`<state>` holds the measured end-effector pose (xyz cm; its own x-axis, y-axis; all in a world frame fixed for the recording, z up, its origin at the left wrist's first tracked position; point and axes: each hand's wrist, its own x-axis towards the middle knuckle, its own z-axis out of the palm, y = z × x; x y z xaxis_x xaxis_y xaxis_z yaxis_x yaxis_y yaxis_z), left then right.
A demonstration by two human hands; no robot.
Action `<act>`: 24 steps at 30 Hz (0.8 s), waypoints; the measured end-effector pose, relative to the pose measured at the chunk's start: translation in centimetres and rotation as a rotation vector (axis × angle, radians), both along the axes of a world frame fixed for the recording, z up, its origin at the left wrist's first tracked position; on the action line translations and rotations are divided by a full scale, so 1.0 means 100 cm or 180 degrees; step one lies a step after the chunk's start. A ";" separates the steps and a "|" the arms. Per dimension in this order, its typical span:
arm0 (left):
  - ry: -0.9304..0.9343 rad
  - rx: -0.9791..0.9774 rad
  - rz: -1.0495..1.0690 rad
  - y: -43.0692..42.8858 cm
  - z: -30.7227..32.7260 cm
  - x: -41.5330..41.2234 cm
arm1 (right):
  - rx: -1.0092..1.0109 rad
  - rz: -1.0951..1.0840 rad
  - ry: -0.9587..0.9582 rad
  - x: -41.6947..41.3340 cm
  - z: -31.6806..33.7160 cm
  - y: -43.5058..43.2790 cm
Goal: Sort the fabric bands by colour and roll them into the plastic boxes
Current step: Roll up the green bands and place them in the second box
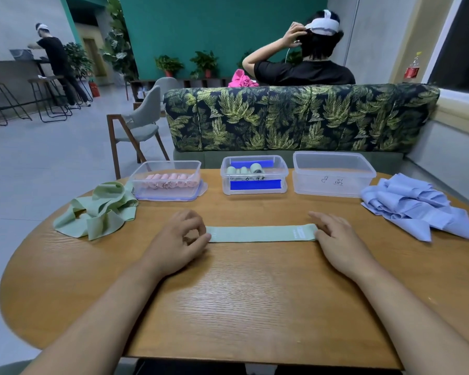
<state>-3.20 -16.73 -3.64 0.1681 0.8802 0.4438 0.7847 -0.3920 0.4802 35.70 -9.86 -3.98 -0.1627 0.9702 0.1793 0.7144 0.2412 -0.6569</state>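
A green fabric band (260,233) lies flat and stretched out on the wooden table (255,293), between my hands. My left hand (178,243) pinches its left end with curled fingers. My right hand (339,239) presses its right end down with straight fingers. Loose green bands (100,209) are heaped at the left and loose blue bands (414,209) at the right. Three clear plastic boxes stand at the back: the left box (168,181) holds pink rolls, the middle box (253,175) holds green rolls, and the right box (333,174) looks empty.
A leaf-patterned sofa back (301,117) rises just behind the table, with a person (306,58) seated beyond it. A grey chair (138,125) stands at the back left. The table's rounded edge runs close along the left.
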 end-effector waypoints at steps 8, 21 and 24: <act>0.0917 -0.0222 0.0471 0.010 -0.010 0.002 | 0.0042 0.0252 0.0325 -0.002 0.005 -0.018; 0.0850 -0.0199 -0.0451 -0.003 -0.004 0.016 | 0.0039 0.0781 0.0091 -0.014 0.004 -0.046; 0.0847 -0.0135 -0.0644 -0.022 -0.005 0.036 | 0.0186 0.0813 -0.0035 -0.016 -0.002 -0.051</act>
<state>0.42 -18.91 -4.17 0.4465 0.8338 0.3246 0.7930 -0.5368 0.2880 34.14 -14.96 -4.14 -0.4032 0.8855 0.2308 0.6325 0.4519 -0.6290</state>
